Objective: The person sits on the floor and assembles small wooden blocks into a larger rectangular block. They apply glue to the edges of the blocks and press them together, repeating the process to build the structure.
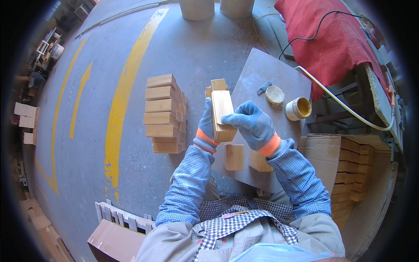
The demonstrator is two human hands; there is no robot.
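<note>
My left hand (207, 124), in a blue-grey glove with an orange cuff, is closed around a pale wooden box-like block (223, 107), held up on a slant. My right hand (253, 125), gloved the same way, is closed, with fingertips pressed at the block's near right face. Whatever its fingers may pinch is hidden. Below the hands, two more wooden blocks (234, 157) stand on a grey board (257, 72). Farther back on that board are an open jar (298, 108) with yellowish contents, a round pale lid (274, 94) and a small blue-grey piece (264, 87).
A stack of wooden blocks (161, 106) rises from the floor at left. An open cardboard box (321, 153) with stacked blocks stands at right. Red cloth (323, 39) covers a bench, with a pale hose (336, 99) drooping beside it. Two drums (197, 9) stand at the back.
</note>
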